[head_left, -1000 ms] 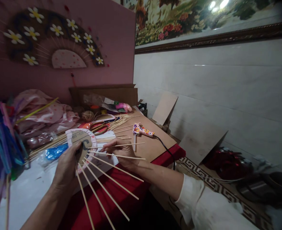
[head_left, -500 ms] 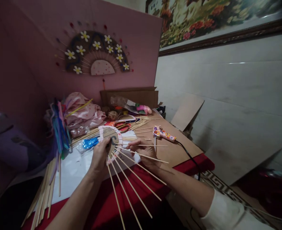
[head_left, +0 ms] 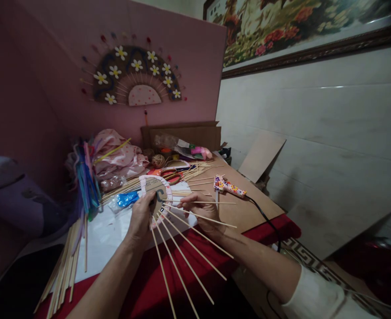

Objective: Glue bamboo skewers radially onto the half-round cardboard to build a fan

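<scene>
My left hand is closed on a half-round piece of cardboard edged with pale pink spotted fabric, the thumb lying on its brown face. From the cardboard several thin bamboo sticks fan out towards me and to the right. My right hand pinches the uppermost stick near its inner end, which meets the cardboard. Part of the cardboard's lower left is hidden behind my left hand. A flower-patterned glue gun lies just beyond my right hand.
Loose bamboo sticks and coloured strips are at the left. Scissors, a twine ball and pink fabric lie behind. The glue gun's black cord runs over the right table edge. A finished-looking fan hangs on the pink wall.
The whole view has shifted slightly, so everything sits a little further right and lower. Both hands keep their grips, and the sticks stay in the same arrangement.
</scene>
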A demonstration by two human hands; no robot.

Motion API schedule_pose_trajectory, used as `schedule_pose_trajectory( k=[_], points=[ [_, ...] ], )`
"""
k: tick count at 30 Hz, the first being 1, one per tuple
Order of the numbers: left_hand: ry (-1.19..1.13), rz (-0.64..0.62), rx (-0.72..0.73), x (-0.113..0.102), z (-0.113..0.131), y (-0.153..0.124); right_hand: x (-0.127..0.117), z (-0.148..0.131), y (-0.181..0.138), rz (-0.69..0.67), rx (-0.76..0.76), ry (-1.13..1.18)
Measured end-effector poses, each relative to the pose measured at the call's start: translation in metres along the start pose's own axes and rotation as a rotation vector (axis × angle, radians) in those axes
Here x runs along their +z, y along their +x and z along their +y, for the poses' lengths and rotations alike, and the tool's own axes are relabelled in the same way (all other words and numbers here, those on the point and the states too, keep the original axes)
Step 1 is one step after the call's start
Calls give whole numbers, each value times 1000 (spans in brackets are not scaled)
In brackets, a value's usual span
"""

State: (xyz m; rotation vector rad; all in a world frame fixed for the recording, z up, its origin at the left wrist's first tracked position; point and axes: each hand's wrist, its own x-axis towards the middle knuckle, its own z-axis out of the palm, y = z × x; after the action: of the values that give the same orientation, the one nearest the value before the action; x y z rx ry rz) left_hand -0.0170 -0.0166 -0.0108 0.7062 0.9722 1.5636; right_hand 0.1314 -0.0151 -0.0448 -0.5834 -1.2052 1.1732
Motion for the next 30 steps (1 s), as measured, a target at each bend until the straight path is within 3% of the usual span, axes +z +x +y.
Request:
schedule_pose_trajectory(
  k=[30],
  points=[
    [-7, -97, -29, -1, 3, -7, 2, -4, 0, 38, 11, -18]
  ],
)
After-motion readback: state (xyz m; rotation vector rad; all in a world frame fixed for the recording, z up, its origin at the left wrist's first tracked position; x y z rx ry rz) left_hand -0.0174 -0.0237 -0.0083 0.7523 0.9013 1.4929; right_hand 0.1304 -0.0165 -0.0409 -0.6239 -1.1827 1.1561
